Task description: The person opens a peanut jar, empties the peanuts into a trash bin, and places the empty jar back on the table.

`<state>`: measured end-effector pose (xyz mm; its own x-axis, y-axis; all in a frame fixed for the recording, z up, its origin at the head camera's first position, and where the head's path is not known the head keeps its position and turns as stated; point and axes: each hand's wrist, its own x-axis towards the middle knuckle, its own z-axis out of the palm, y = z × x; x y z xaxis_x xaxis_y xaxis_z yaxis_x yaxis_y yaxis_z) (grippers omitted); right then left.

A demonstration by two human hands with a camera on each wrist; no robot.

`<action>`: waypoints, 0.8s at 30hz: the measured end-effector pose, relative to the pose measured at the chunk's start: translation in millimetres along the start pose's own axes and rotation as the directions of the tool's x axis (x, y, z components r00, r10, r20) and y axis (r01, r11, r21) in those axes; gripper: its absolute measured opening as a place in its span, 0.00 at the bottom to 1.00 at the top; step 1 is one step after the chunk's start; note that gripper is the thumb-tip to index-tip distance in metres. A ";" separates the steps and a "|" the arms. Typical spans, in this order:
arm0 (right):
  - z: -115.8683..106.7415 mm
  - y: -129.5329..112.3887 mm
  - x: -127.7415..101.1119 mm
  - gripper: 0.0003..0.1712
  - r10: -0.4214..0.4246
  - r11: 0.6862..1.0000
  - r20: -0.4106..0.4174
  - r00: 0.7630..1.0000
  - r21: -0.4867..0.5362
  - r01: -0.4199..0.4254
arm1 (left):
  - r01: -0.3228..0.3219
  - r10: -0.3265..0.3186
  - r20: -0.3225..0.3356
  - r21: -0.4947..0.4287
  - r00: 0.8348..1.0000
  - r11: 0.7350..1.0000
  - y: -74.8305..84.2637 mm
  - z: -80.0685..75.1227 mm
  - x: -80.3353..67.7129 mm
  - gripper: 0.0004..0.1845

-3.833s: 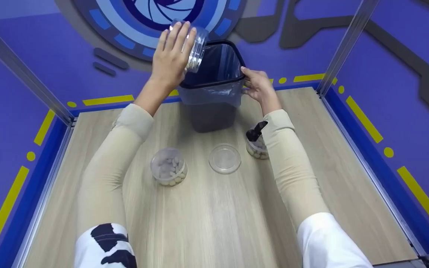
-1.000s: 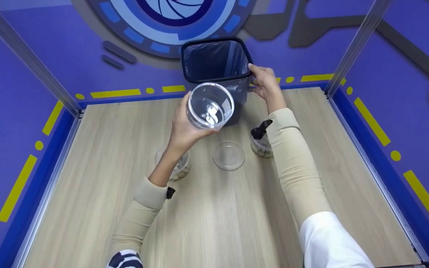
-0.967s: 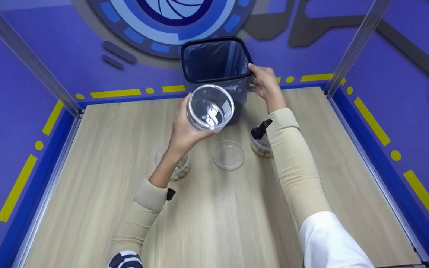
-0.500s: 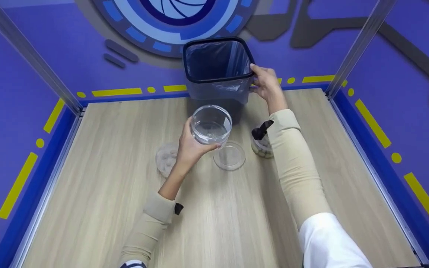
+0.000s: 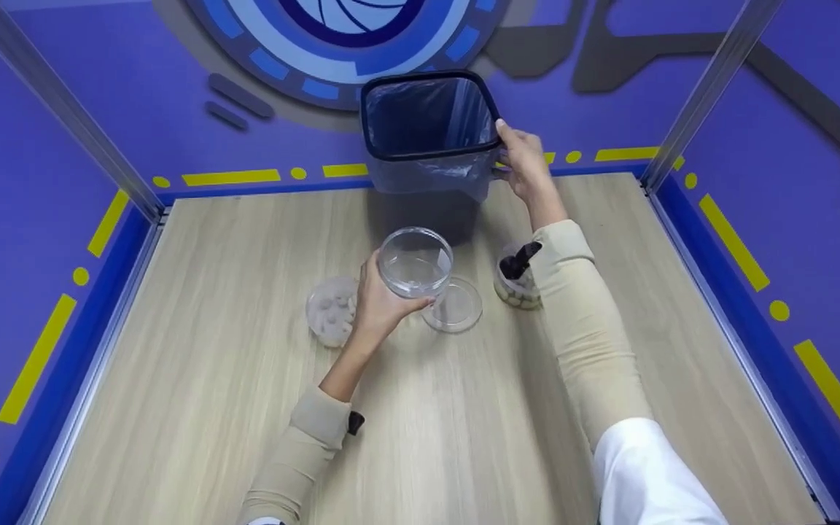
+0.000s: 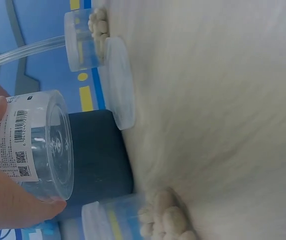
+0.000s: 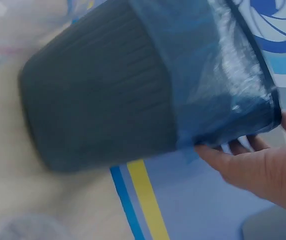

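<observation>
In the head view my left hand (image 5: 383, 302) holds a clear plastic jar (image 5: 416, 262), thumb and fingers around its side. The jar's open mouth faces up toward me, and no contents show inside. A white barcode label (image 6: 18, 137) on it appears in the left wrist view. My right hand (image 5: 526, 164) grips the rim of a dark trash bin (image 5: 427, 215), thumb on top and fingers outside. A plastic liner (image 7: 218, 75) folds over the bin's edge. Below the held jar, a clear round lid (image 5: 456, 306) lies on the table, partly covered.
Left of the lid stands a clear tub (image 5: 329, 310) of pale rounded pieces, partly behind my left hand. A similar tub (image 5: 515, 292) stands to the right, partly hidden by the black wrist camera (image 5: 520, 261). Blue-purple walls (image 5: 318, 149) enclose the wooden table (image 5: 427, 437).
The left hand, earlier tipping the jar over the bin's mouth, has turned it mouth-up and lowered it toward the table in front of the bin. The right hand keeps hold of the rim.
</observation>
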<state>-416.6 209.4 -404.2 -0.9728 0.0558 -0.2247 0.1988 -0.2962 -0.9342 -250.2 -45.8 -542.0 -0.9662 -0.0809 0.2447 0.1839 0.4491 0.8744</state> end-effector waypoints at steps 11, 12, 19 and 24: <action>-34.1 17.8 -31.1 0.26 -0.388 0.774 0.003 0.922 -0.542 0.328 | 0.053 -0.053 0.013 -0.020 0.999 0.998 -9.2 8.6 -6.9 0.66; -36.4 21.8 -34.8 0.26 -0.428 0.721 0.026 0.903 -0.594 0.358 | 0.056 -0.056 0.018 -0.021 0.998 0.998 -10.1 9.9 -7.8 0.67; -52.8 53.9 -58.3 0.25 -0.561 0.421 0.216 0.799 -0.757 0.500 | 0.075 -0.074 0.025 -0.019 0.997 0.997 -21.5 15.4 -11.8 0.66; -58.2 71.1 -71.1 0.25 -0.566 0.373 0.282 0.775 -0.750 0.546 | 0.080 -0.080 0.010 -0.021 0.997 0.997 -30.9 11.8 -9.7 0.66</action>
<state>-326.3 239.9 -470.8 -0.8996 -0.0577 0.4329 -0.3677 0.6351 -0.6794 -248.6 -48.4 -576.3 -0.9796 -0.1075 0.1696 0.1094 0.4226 0.8997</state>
